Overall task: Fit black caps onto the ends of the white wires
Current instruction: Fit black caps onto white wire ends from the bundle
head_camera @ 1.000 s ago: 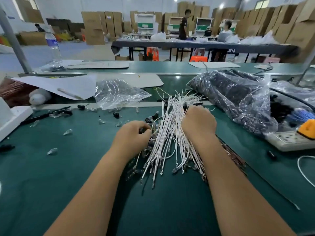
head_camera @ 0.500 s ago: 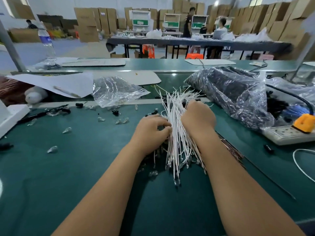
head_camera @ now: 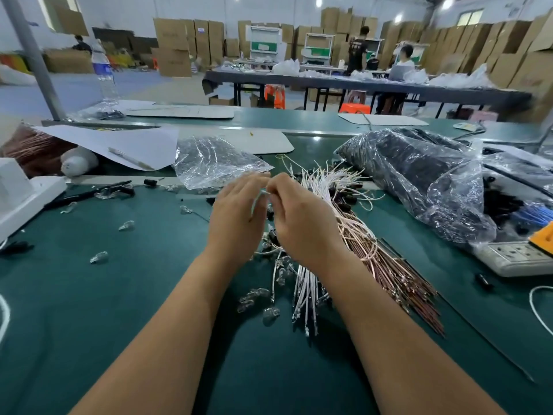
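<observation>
On the green bench (head_camera: pixel 89 310) the white wires (head_camera: pixel 308 283) lie in a loose, springy heap, and I judge them light and limp, so my left hand (head_camera: pixel 236 217) and right hand (head_camera: pixel 302 220) pinch one near its tip.

A large hall is seen, with stacked cardboard boxes (head_camera: pixel 175 49) lining the far walls. A long dark table (head_camera: pixel 374 86) is set across the pale grey-blue floor (head_camera: pixel 143 85), with orange stools (head_camera: pixel 354 108) under it. Windows (head_camera: pixel 472 17) and round ceiling lights (head_camera: pixel 319 2) are placed high up. A grey post (head_camera: pixel 33 58) is mounted at left.
</observation>
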